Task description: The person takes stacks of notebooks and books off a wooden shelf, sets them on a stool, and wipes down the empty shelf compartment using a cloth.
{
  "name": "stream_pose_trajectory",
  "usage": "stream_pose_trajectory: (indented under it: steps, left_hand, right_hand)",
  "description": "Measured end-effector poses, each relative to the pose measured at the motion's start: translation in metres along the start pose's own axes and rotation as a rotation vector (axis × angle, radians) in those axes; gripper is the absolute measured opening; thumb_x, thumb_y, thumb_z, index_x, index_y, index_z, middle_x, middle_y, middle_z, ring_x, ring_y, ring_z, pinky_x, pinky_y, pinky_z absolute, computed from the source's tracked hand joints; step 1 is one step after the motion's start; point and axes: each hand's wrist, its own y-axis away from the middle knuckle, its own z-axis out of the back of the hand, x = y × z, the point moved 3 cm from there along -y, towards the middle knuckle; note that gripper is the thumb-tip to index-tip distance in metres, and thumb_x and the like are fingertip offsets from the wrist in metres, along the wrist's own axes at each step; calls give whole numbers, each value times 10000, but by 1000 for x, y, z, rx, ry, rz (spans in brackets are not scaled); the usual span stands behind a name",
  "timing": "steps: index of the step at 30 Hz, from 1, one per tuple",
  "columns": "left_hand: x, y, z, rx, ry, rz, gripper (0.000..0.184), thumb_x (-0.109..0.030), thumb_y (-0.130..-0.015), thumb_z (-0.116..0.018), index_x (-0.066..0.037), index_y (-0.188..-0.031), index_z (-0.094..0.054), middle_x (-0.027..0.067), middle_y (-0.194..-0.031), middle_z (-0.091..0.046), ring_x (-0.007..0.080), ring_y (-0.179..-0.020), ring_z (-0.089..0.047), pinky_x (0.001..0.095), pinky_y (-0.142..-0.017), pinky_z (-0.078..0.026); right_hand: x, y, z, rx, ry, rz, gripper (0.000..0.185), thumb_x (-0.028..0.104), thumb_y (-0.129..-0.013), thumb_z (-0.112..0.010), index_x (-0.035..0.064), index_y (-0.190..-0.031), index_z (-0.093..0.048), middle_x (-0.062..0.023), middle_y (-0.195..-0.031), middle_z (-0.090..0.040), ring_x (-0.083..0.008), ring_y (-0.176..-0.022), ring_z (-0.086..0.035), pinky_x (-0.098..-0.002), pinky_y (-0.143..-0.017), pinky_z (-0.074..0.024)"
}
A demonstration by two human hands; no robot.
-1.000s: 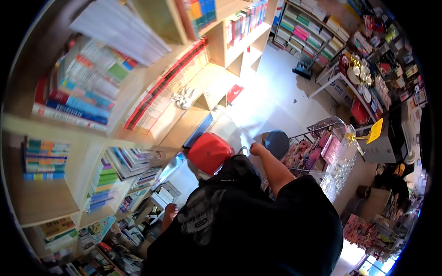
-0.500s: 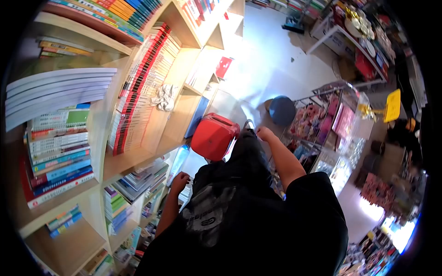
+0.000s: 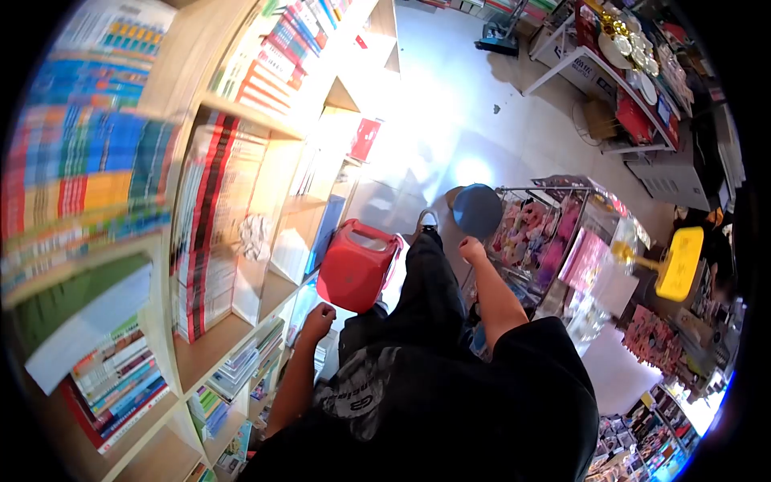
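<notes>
Left hand (image 3: 320,321) and right hand (image 3: 472,250) look curled, empty; the red stool (image 3: 352,273) is nearer now, maybe from walking.

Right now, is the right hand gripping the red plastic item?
No, the leg shows between the right hand and the red item.

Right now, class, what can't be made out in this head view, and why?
Head view:
Titles on the upper-left books: blurred.
Palms of left hand and right hand: hidden behind the hands.
Any writing on the yellow sign: too small.
Bookshelf, left end: cut off by frame.
</notes>
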Motion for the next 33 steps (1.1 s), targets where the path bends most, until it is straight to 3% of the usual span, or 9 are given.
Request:
stream_pose_trajectory:
  steps: [7,13,16,19,21,29,32,33]
  left_hand:
    - [-109,-49,-27,120,-46,5,240,-226,-863,-624,-22,-988,-632,103,-847,-678,207,-803,-659,327,-738,-510]
    - [-192,-97,-17,101,-15,-112,157,-172,-896,-591,-22,-941,-607,75,-804,-651,162,-726,-632,301,-674,-525]
    - [-196,-117,-16,93,8,-82,169,-158,-911,-574,-7,-982,-601,92,-828,-657,173,-731,-642,305,-677,-536]
    - [-185,-114,-15,102,17,-51,200,-153,-918,-567,16,-1019,-601,120,-858,-669,191,-742,-655,315,-697,-539]
    - [-168,-106,-17,95,42,-57,214,-167,-913,-575,26,-1000,-606,125,-850,-669,197,-736,-658,321,-689,-540]
    - [-58,-110,-5,93,101,206,250,-229,-855,-577,8,-929,-613,95,-794,-665,178,-715,-645,326,-658,-511]
    - [-72,-125,1,110,157,158,257,-229,-855,-582,16,-926,-610,100,-794,-666,181,-715,-649,328,-652,-513]
    - [-77,-133,2,121,94,172,256,-221,-851,-592,16,-943,-617,115,-809,-672,191,-719,-654,323,-650,-520]
  right_hand:
    - [15,-47,53,64,-176,-74,156,56,-757,-573,63,-861,-690,-158,-845,-697,-312,-855,-683,-378,-773,-523]
    - [-9,-40,56,144,-144,-135,178,42,-751,-564,67,-874,-690,-159,-848,-694,-305,-858,-682,-381,-776,-522]
    - [-16,-38,71,193,-75,-176,157,107,-765,-593,115,-876,-704,-149,-951,-714,-322,-965,-681,-405,-849,-526]
    - [-23,-42,81,192,-74,-144,170,95,-761,-582,111,-880,-703,-153,-939,-713,-326,-944,-683,-410,-844,-528]
    - [-18,-50,88,98,-58,-73,217,9,-747,-526,56,-888,-684,-147,-864,-697,-297,-841,-680,-384,-772,-526]
    - [26,-39,110,105,-114,60,222,35,-749,-511,45,-906,-669,-147,-834,-684,-284,-833,-674,-391,-741,-518]
    - [25,-52,111,115,-91,90,172,77,-774,-544,62,-885,-675,-116,-791,-671,-253,-728,-663,-383,-631,-511]
    - [17,-59,102,236,-193,12,144,114,-786,-571,75,-871,-680,-87,-770,-659,-227,-659,-635,-360,-567,-483]
